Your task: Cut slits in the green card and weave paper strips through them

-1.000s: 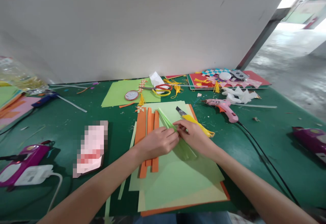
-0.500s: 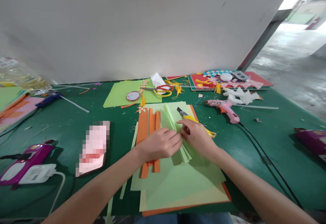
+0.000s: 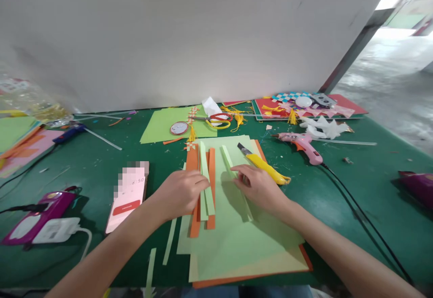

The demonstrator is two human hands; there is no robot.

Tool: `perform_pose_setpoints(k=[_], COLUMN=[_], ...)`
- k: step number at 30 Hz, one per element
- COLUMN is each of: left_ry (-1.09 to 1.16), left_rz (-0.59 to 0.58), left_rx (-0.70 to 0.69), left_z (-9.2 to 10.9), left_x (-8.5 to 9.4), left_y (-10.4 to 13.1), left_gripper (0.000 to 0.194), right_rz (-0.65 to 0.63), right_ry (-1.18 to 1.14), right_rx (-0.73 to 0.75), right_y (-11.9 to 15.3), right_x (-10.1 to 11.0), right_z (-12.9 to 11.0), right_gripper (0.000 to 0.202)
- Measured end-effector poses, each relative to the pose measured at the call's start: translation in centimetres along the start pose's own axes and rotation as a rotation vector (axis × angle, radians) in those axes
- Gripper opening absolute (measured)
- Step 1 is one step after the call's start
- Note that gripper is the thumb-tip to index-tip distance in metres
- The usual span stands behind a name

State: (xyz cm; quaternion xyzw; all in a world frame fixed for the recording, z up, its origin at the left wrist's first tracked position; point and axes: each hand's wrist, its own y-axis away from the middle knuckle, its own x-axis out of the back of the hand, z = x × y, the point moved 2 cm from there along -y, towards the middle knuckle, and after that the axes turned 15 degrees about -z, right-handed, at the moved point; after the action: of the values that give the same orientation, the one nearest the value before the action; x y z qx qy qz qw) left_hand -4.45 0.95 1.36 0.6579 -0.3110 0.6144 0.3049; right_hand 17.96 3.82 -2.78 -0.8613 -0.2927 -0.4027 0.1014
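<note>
My left hand (image 3: 184, 192) is closed on light green paper strips (image 3: 205, 167), over the orange strips (image 3: 212, 171) on the left part of the paper stack. Another green strip (image 3: 227, 155) lies slantwise on the light green sheet (image 3: 243, 248). My right hand (image 3: 255, 185) is curled over that strip, thumb and forefinger close together at it. A yellow utility knife (image 3: 267, 167) with its blade out rests just beyond my right hand, on the stack's right edge. Orange paper shows under the sheets.
Behind the stack are scissors (image 3: 219, 119), a round tin (image 3: 179, 128) and yellow tassels (image 3: 238, 119). A pink glue gun (image 3: 304, 146) with a black cord is at right. A phone (image 3: 130, 194) and a purple power strip (image 3: 37, 219) are at left.
My hands have moved apart. My left hand has carried green strips leftward onto the orange ones, while one green strip stays by my right hand. The view has shifted slightly.
</note>
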Motion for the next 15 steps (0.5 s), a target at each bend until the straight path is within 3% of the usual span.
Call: perform_pose_setpoints(k=[4, 8, 15], left_ry=[-0.024, -0.043, -0.003], left_rz=[0.060, 0.136, 0.206], left_rx=[-0.015, 0.049, 0.116], left_z=[1.0, 1.6, 2.6], left_x=[0.7, -1.0, -3.5], left_y=[-3.3, -6.1, -4.9], left_gripper=[0.025, 0.025, 0.025], right_rz=[0.006, 0.005, 0.015], right_ry=[0.118, 0.404, 0.546], right_rx=[0.156, 0.278, 0.248], right_y=[0.1, -0.1, -1.1], right_x=[-0.1, -0.6, -1.4], right_z=[-0.2, -0.4, -0.3], right_gripper=[0.018, 0.012, 0.024])
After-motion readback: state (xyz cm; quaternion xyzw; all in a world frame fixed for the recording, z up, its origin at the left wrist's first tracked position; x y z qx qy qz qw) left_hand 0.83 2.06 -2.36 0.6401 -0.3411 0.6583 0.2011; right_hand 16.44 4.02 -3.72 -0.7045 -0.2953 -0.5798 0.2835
